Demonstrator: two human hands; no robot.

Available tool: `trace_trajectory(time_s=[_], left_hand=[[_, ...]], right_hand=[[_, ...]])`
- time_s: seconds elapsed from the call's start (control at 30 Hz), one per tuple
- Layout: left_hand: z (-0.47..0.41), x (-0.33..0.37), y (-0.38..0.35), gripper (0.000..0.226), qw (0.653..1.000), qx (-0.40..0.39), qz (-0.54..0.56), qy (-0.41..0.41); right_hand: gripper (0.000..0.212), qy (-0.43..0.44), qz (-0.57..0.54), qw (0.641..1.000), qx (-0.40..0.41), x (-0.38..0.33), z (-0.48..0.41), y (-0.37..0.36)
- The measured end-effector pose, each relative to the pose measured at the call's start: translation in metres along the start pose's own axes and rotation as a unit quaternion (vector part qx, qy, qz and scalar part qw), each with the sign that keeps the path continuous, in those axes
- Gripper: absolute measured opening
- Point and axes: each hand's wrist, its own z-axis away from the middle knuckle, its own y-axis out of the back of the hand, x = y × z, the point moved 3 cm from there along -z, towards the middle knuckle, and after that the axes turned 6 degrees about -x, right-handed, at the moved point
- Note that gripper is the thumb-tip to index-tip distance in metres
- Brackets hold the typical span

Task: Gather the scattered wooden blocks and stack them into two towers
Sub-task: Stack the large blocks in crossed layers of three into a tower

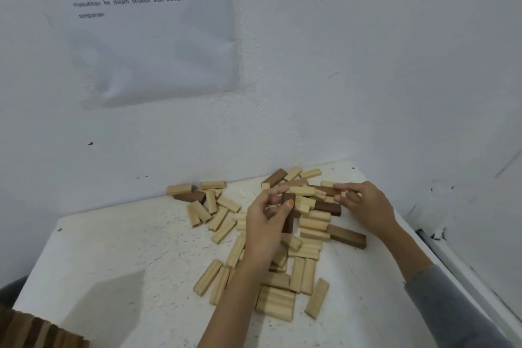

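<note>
Light and dark wooden blocks (313, 216) lie scattered in a loose pile on the white tabletop (113, 248), from its far right corner down toward the middle of the near edge. A smaller cluster (197, 212) sits apart against the far edge, to the left of the main pile.

The left hand (265, 223) is raised over the middle of the pile and grips a dark brown block (288, 215) between thumb and curled fingers, the block standing nearly on end. The right hand (367, 203), on a grey sleeve (452, 305), reaches to the far right part of the pile; its thumb and fingers pinch the end of a second dark block (324, 190) that lies among the light ones. Another long dark block (347, 236) lies flat at the pile's right side, just below that hand.

At the near left corner the top of a block stack (36, 330) shows, dark and light pieces side by side. A printed sheet (152, 37) hangs on the wall behind the far edge.
</note>
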Motion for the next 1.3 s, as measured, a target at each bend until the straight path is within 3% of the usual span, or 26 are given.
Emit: trace_trajectory(time_s=[0.27,0.43,0.6,0.83,1.1,1.3], left_hand=[[0.002,-0.005,-0.004,0.024,1.000,-0.003,-0.006,0.020],[0.012,0.000,0.005,0.023,1.000,0.009,0.003,0.014],[0.026,0.004,0.018,0.022,0.999,0.031,0.011,0.016],[0.057,0.015,0.035,0.021,0.998,0.052,0.019,0.007],[0.107,0.014,0.053,0.024,0.998,0.067,-0.004,0.003],[0.146,0.003,0.065,0.025,0.995,0.093,-0.023,0.004]], right_hand=[[0.021,-0.002,0.008,1.000,0.012,0.008,0.001,-0.005],[0.020,0.010,-0.132,0.989,0.067,-0.008,0.012,0.005],[0.021,0.029,-0.279,0.954,0.103,-0.038,0.039,0.015],[0.023,-0.016,-0.426,0.904,0.039,-0.074,0.085,-0.004],[0.016,-0.010,-0.414,0.909,-0.043,-0.112,0.146,-0.058],[0.013,0.063,-0.361,0.930,-0.036,-0.134,0.187,-0.093]])
